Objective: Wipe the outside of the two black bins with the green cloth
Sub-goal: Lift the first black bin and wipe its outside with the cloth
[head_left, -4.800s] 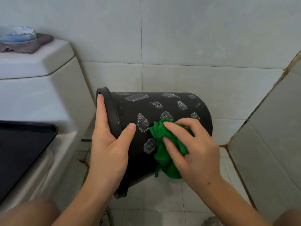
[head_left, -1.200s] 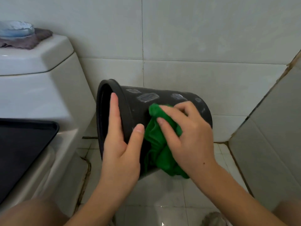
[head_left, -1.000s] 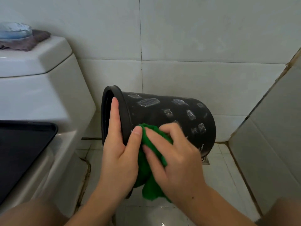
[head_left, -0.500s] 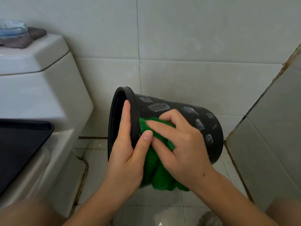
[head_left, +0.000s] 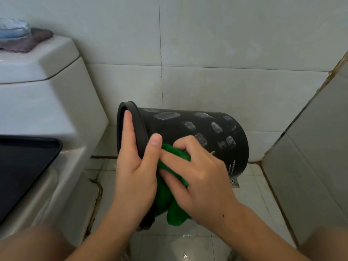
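Note:
A black bin (head_left: 203, 132) with grey patches lies tipped on its side above the floor, mouth facing left. My left hand (head_left: 135, 166) grips its rim, fingers inside the mouth and thumb on the outer wall. My right hand (head_left: 199, 178) holds the crumpled green cloth (head_left: 169, 194) and presses it against the bin's near side, right beside my left thumb. Part of the cloth hangs below my hand. Only one bin is in view.
A white toilet (head_left: 49, 113) with a black seat lid (head_left: 22, 166) stands at the left. On its tank sit a grey rag (head_left: 28, 42) and a blue dish (head_left: 13, 30). Tiled walls close in behind and at the right. A floor drain (head_left: 234, 182) lies under the bin's base.
My right hand has rubbed the cloth down and left along the bin's wall, toward the rim. The bin has tilted slightly; my left hand keeps its grip on the rim.

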